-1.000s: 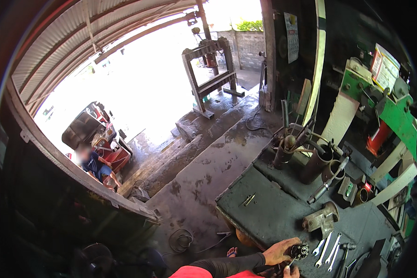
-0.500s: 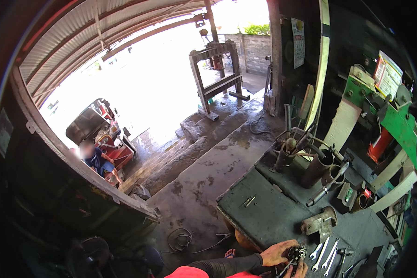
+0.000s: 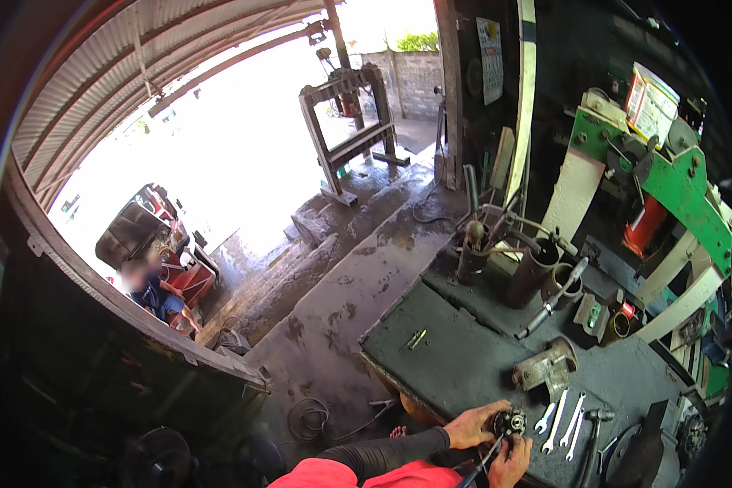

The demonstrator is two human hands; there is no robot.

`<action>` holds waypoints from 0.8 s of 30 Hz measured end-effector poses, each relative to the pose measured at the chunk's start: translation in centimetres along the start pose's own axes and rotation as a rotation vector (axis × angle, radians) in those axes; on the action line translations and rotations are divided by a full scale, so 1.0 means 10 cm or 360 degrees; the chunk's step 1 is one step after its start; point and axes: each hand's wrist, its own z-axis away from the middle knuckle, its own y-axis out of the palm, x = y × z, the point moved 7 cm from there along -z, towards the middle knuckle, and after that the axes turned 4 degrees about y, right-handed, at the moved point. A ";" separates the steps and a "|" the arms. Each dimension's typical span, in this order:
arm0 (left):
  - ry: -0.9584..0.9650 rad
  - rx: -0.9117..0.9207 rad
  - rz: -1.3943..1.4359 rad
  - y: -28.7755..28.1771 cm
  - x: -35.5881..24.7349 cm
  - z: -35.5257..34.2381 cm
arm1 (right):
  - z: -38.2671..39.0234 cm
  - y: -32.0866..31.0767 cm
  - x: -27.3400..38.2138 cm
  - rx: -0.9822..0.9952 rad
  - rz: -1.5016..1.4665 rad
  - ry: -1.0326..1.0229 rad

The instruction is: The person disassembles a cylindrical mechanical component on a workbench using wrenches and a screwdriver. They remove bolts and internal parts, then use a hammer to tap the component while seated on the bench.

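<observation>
Near the lower edge, my left hand (image 3: 472,428) grips a small round, dark metal assembly (image 3: 510,422) over the bench's front edge. My right hand (image 3: 510,460) is closed on a slim metal tool (image 3: 488,457) angled up against that assembly; the tool's tip is hard to make out. Just right of my hands lie several combination wrenches (image 3: 555,424) and a long tool with a crosswise head (image 3: 599,415), perhaps a hammer. A cast metal housing (image 3: 531,373) sits behind them on the dark bench (image 3: 407,366). A few small brass-coloured pieces (image 3: 417,339) lie farther left.
Tool-filled metal cylinders (image 3: 529,281) stand at the bench's back, beside a green-and-white machine frame (image 3: 679,191). A press (image 3: 346,142) stands by concrete steps (image 3: 333,268). A seated person (image 3: 150,297) is beside a red vehicle outside. A coiled cable (image 3: 307,416) lies on the floor.
The view has shifted, so the scene sits further left and higher. My right hand has risen into fuller view, still on the tool at the assembly; my left hand keeps its hold.
</observation>
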 end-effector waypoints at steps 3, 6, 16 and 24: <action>-0.0092 0.0003 0.0123 -0.01 0.00 0.00 | 0.05 -0.01 0.07 -0.0177 0.0001 -0.0254; 0.0014 -0.0056 -0.0005 -0.07 -0.10 0.00 | 0.04 0.01 0.07 -0.0221 -0.0005 -0.0335; 0.0116 -0.0096 -0.0157 -0.09 -0.08 -0.08 | -0.09 -0.04 -0.02 -0.0104 -0.0221 -0.0177; 0.0047 -0.0038 -0.0099 -0.06 0.04 -0.10 | -0.11 -0.04 0.02 -0.0123 -0.0192 -0.0174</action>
